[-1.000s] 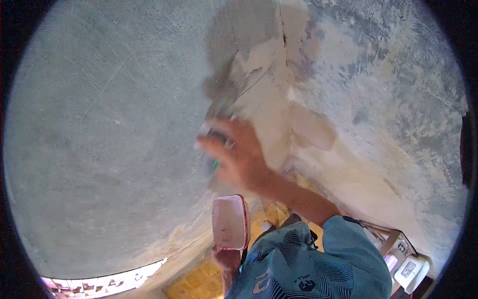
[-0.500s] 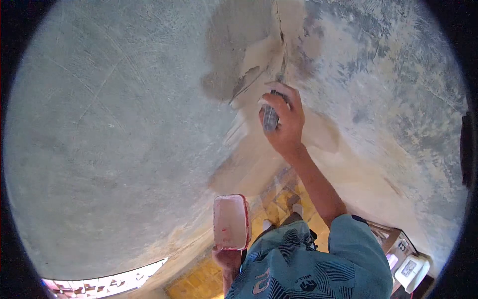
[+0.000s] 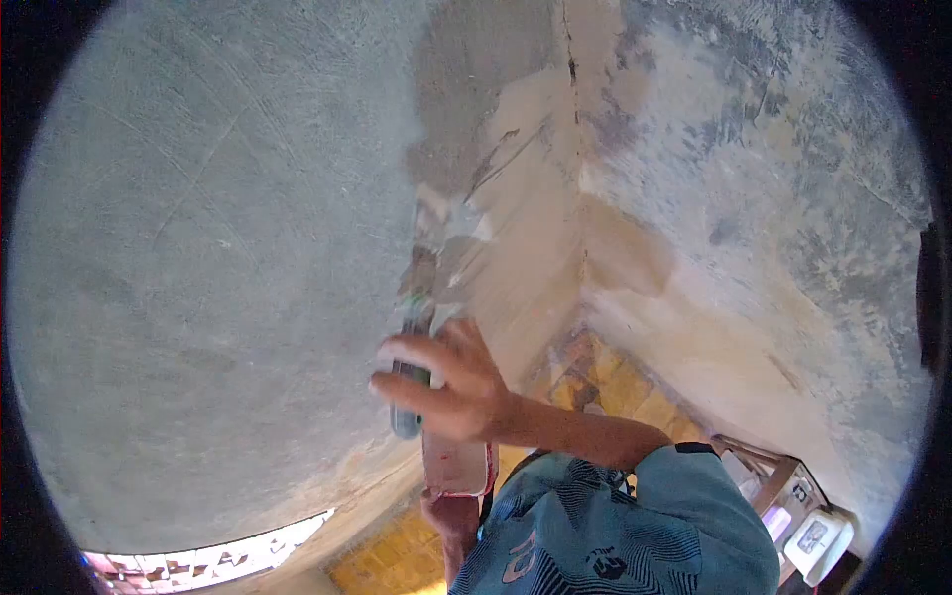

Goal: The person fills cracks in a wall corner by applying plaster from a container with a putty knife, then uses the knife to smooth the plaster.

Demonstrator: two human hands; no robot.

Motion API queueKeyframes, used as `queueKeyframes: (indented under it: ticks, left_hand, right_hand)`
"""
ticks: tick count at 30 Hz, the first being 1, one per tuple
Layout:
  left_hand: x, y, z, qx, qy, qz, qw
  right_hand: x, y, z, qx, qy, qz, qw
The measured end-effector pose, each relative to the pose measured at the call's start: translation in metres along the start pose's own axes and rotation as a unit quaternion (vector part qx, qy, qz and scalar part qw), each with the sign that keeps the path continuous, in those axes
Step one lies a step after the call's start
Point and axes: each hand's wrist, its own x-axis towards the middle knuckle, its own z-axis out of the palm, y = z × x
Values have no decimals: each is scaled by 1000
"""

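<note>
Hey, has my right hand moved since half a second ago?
Yes. Your right hand has moved down and toward the left of the view, away from the crack in the wall corner, and now covers part of the tub.

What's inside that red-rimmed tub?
The lower part of the tub looks pale pinkish inside; the right hand covers the upper part, so that can't be seen.

Small letters (image 3: 607,552) on the blue shirt (image 3: 645,521) seem to read "MILL"; a larger mark (image 3: 520,558) is unclear.

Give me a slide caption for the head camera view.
Right hand grips a handled tool near a patchy wall; left hand holds a red-rimmed tub.
</note>
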Motion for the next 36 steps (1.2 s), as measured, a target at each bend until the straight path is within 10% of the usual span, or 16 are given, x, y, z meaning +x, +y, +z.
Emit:
queueKeyframes:
  ticks: [4,11,17,31,36]
  left_hand:
    - [2,1,-2,-30,-5,-6,1000]
    - [-6,4,22,13,13,2,1000]
    - [-6,3,12,5,23,-5,1000]
    - [-1,0,-1,-3,-14,10,1000]
    - [-7,1,15,22,-9,5,1000]
  right_hand:
    - [-3,-11,-25,9,-95,44,994]
    - [14,74,-70,-198,118,69,971]
    - [16,102,-51,-195,120,84,970]
    - [-25,16,-25,24,53,-2,998]
    - [9,76,-65,-129,236,0,963]
